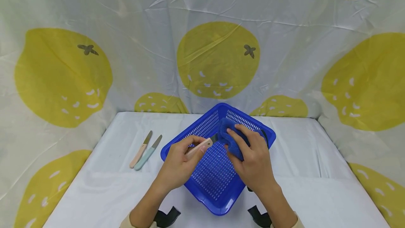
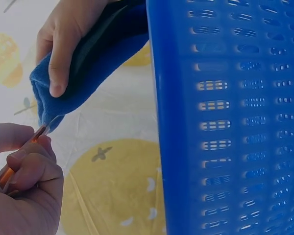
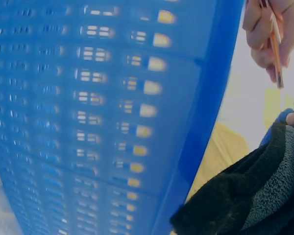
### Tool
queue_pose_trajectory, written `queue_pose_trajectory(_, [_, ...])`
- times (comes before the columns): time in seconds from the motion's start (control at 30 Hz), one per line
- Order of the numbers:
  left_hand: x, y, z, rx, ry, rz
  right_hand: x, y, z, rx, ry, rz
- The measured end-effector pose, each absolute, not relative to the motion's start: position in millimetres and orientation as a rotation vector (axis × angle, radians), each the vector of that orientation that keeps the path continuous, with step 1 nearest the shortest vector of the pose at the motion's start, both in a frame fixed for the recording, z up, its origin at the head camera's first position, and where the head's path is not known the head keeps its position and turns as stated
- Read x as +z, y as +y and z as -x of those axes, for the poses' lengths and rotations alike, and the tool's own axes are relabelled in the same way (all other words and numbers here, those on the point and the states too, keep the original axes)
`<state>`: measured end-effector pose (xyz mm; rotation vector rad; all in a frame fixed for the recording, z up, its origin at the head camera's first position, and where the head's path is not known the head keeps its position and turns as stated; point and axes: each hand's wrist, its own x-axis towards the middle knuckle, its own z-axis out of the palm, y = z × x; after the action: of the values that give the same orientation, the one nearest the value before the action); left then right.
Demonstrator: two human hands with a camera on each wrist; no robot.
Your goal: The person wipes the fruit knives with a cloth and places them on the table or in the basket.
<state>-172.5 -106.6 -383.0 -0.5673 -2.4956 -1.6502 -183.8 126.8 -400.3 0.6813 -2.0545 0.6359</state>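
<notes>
My left hand [image 1: 178, 166] grips the pale pink handle of a small table knife [image 1: 200, 147] above the blue basket [image 1: 221, 209]. The blade points right, and its far part is hidden in a folded blue cloth [image 1: 232, 147]. Fingers and thumb of my right hand [image 1: 255, 159] pinch that cloth around the blade. In the left wrist view the cloth [image 2: 93, 73] meets the knife just past the left fingertips. Seen from the right wrist, the cloth [image 3: 255, 191] shows a dark, shaded side, and the knife [image 3: 276, 44] is edge-on.
Left of the basket, a pink-handled knife [image 1: 139, 152] and a mint-handled knife [image 1: 147, 157] lie side by side on the white-covered table [image 1: 104, 171]. A dark item [image 1: 264, 135] shows at the basket's right corner, partly hidden. A lemon-print curtain [image 1: 218, 59] stands behind.
</notes>
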Motion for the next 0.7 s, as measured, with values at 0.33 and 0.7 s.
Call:
queue_pose_trajectory(0.33, [-382.5, -106.2, 171.9, -1.670, -2.515, 0.534, -398.4, 145.3, 187.8, 0.653, -2.137, -0.570])
queue_pose_trajectory(0.7, [-385.3, -109.9, 175.1, -1.692, -2.495, 0.600, -396.5, 154.6, 190.3, 0.748, -2.088, -0.552])
